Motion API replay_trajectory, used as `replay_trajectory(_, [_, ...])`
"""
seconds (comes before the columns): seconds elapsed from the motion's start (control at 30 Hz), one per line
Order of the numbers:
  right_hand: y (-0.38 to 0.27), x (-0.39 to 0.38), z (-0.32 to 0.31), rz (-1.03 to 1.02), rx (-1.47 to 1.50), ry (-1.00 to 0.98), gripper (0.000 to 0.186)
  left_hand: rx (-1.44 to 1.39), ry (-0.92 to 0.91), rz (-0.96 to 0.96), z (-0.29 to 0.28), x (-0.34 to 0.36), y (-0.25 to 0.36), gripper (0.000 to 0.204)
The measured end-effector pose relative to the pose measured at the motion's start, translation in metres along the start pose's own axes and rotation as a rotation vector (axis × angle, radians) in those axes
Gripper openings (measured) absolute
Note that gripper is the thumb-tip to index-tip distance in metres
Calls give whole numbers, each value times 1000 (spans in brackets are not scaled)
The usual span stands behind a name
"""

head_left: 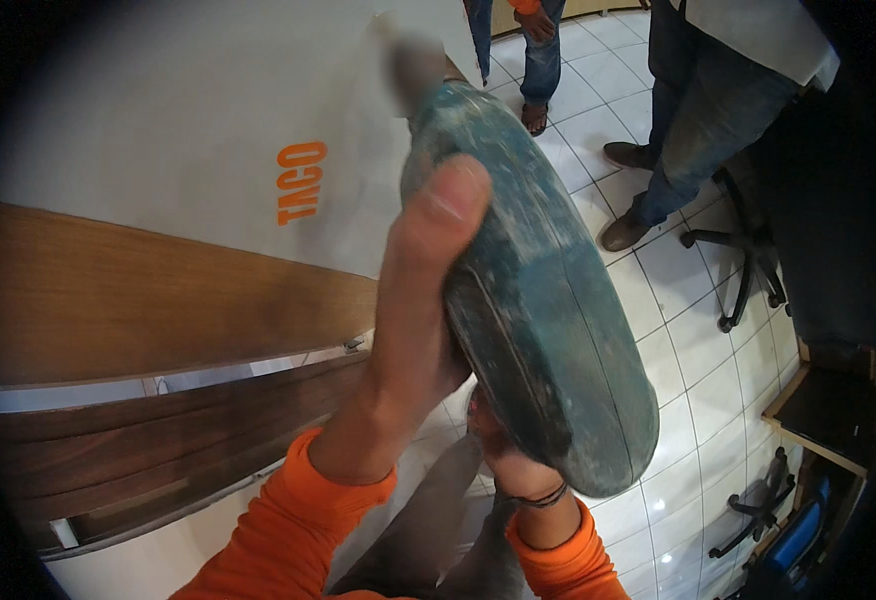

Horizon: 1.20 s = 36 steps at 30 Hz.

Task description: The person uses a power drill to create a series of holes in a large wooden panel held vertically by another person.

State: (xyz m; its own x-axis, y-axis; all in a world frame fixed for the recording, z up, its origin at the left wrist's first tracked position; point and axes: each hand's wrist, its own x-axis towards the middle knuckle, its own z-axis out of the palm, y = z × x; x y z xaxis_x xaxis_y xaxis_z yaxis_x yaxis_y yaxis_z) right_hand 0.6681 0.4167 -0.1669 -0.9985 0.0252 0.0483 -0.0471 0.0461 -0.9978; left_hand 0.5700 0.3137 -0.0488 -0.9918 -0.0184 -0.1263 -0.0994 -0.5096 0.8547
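A scuffed teal power drill [558,300] fills the middle of the view, its narrower end pointing up and away toward a white panel [188,130]. My left hand [428,240] is wrapped round the drill's left side, thumb lying along the top of the housing. Beneath the rear of the drill, my right hand [503,440] is closed on it. Most of its fingers are hidden by the housing. The drill's tip is blurred at the panel, so I cannot tell whether it touches.
Orange lettering marks the panel, above a wooden band [158,290] and a dark wooden board [178,430]. Two people stand beyond on the tiled floor [678,300]. Wheeled chair bases [743,250] and a blue chair [798,530] are at the right.
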Motion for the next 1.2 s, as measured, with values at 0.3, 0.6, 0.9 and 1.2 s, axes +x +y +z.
replay_trajectory(0.3, [23, 3, 6, -177, -77, -96, 38, 26, 29, -9, -6, 7, -2, 75])
replay_trajectory(0.6, [7, -1, -14, -394, -194, -84, 29, -30, 1, -91, -13, -9, -10, 58])
replay_trajectory(0.9, [31, -27, -6, 299, 596, -234, 50, 197, 17, -17, -6, -10, -6, 68])
replay_trajectory(1.2, [35, -20, 11, 296, 677, -210, 50, 99, 44, 0, -5, -2, -3, 60])
